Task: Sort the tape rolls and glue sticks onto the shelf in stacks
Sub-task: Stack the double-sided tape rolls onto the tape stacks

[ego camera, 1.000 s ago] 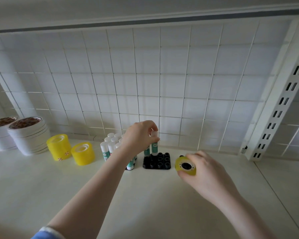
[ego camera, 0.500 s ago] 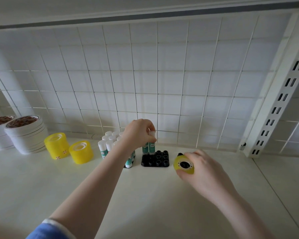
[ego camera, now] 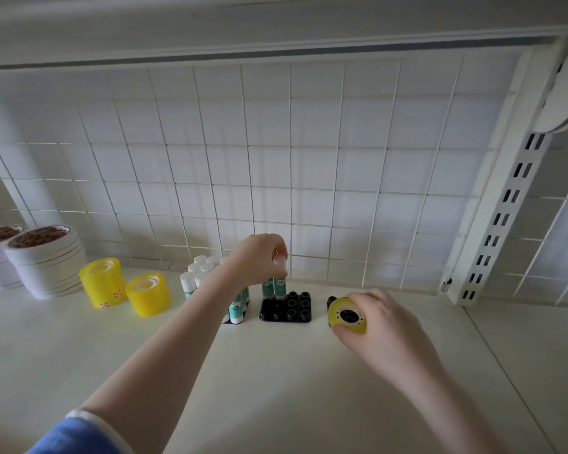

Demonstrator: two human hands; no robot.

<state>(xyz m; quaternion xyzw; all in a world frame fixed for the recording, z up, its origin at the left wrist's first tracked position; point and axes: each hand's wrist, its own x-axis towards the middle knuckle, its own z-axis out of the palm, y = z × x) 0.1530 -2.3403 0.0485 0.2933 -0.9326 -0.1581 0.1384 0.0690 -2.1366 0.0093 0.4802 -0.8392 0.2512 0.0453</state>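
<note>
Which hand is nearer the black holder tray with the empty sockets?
Left. The left hand grips a glue stick standing at the black holder tray's back-left corner, directly above it. The right hand holds a yellow tape roll off to the tray's right.

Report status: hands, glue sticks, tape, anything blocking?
Left hand pinches a glue stick by its cap, over the black holder. Right hand grips a yellow tape roll at shelf level. Nothing blocking.

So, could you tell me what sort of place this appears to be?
Probably a stationery display shelf in a shop or stockroom: a white wire grid back panel, a slotted upright, and stacked tape rolls beside glue sticks.
</note>
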